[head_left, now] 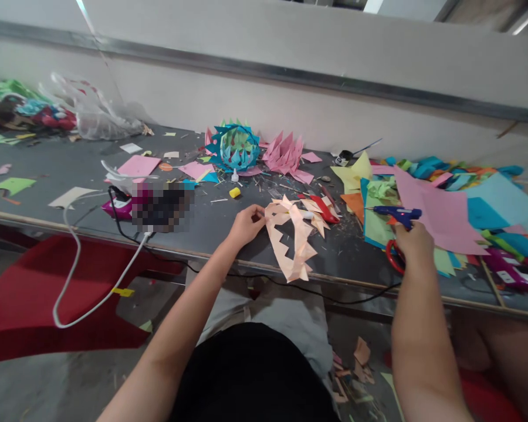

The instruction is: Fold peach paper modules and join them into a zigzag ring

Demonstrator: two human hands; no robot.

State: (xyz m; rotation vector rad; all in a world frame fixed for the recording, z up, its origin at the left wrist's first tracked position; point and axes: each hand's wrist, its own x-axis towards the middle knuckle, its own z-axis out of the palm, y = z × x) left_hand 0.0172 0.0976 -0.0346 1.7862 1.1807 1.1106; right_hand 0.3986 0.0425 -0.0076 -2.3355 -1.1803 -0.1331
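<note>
My left hand (247, 225) is at the left end of a peach paper strip (300, 225) cut into pointed teeth, its fingers closed on the edge. The strip curves over the front of the table, its lower end near the edge. To the right, my right hand (416, 241) is wrapped round the handle of a blue glue gun (393, 213), whose nozzle points left. Red scissor handles (393, 258) show just beneath that hand. Behind the strip lies a red tool (324, 209), partly covered by peach paper points.
Blue and pink spiky paper crafts (284, 153) stand at the back near a small white bottle (234, 176) and a yellow cap (234, 192). Coloured paper sheets (440, 217) pile up at right. A black cord (308, 291) hangs along the front edge; a red chair (61, 293) stands left.
</note>
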